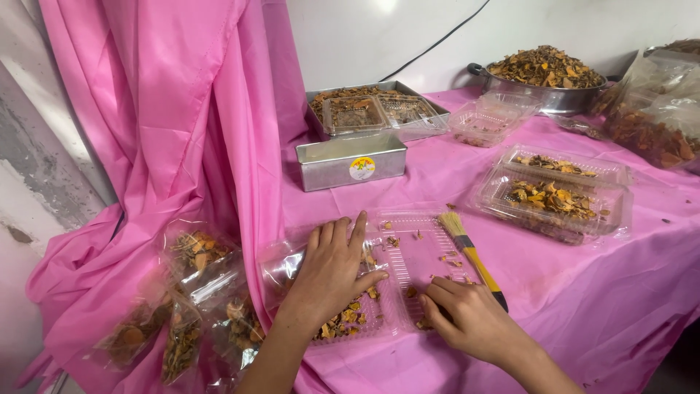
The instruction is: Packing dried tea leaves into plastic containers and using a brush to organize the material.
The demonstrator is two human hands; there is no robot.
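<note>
Behind the open clear clamshell box on the pink worktop stands a rectangular metal tin bearing a round yellow-and-red label. Left hand lies flat, grip wide, on the box's dried pieces; right hand, grip narrow, pinches near a yellow-handled brush.

You're at a small packing stall: pink-draped table, filled clear boxes at two o'clock, heaped pot beyond.
</note>
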